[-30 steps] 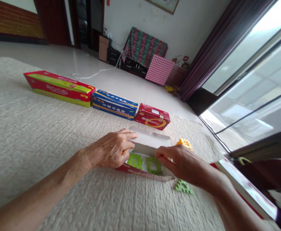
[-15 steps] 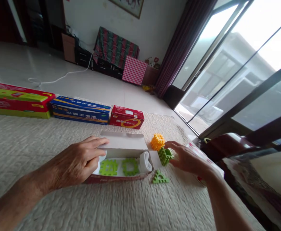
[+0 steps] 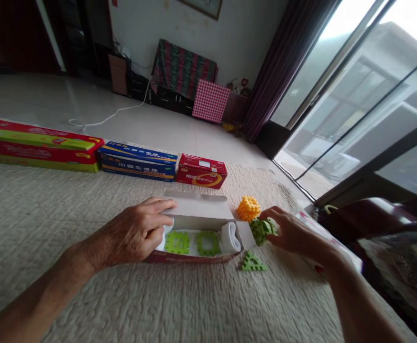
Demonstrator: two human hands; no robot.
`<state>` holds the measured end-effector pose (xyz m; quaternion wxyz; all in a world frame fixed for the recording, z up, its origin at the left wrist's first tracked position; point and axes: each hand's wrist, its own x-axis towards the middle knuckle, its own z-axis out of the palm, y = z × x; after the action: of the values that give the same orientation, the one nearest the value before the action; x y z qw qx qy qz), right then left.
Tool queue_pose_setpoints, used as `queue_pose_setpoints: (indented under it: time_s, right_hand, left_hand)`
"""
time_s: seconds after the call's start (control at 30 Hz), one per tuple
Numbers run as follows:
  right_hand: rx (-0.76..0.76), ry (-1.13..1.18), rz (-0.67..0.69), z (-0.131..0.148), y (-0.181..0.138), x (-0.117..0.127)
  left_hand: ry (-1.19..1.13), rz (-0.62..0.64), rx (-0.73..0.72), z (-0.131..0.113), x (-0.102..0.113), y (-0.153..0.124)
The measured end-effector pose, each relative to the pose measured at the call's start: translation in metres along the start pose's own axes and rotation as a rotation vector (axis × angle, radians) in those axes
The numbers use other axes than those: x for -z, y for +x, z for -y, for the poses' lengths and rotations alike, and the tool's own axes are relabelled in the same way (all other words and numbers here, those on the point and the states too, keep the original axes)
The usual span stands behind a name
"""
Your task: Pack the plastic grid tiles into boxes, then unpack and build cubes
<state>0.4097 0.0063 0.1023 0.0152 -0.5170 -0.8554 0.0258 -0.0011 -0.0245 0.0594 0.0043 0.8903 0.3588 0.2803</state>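
Note:
My left hand grips the left end of an open cardboard box, its fingers closed over the edge. Inside the box two light green interlocking plastic pieces lie flat on white lining, and a white roll fills the right end. Beyond the box's right flap, my right hand has its fingers closed around a darker green plastic block, which is slightly blurred and partly covered. An orange openwork block sits just behind it. In front lies a green triangular piece.
Along the back of the textured cream cover stand a long red and green box, a blue box and a red box. A white box lies at the right under my forearm, beside a dark red object.
My right hand has closed on the green block, which has turned in its fingers. My left hand stays on the box. The whole view has shifted, so things appear further right.

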Motion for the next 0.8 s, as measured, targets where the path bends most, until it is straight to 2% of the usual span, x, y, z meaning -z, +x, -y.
queue_pose_setpoints:
  time_s: [0.07, 0.17, 0.3, 0.47, 0.63, 0.8]
  right_hand:
    - [0.011, 0.001, -0.072, 0.010, -0.001, 0.011]
    - [0.099, 0.083, -0.137, 0.040, 0.000, 0.027]
    - [0.224, 0.234, -0.116, 0.096, 0.013, 0.034]
    - [0.317, 0.305, -0.002, 0.152, 0.036, 0.023]
    - [0.331, 0.262, 0.038, 0.178, 0.052, 0.016]
    - [0.344, 0.281, 0.008, 0.186, 0.058, 0.012]
  left_hand:
    - [-0.005, 0.000, -0.002, 0.001, 0.000, 0.000]
    - [-0.015, 0.002, 0.005, 0.001, 0.002, 0.000]
    - [-0.041, -0.019, 0.012, 0.001, 0.004, 0.001]
    - [-0.056, -0.019, 0.017, 0.000, 0.005, 0.003]
    - [-0.083, -0.005, 0.034, 0.001, 0.003, 0.001]
    - [-0.099, 0.011, 0.048, -0.001, 0.005, 0.002]
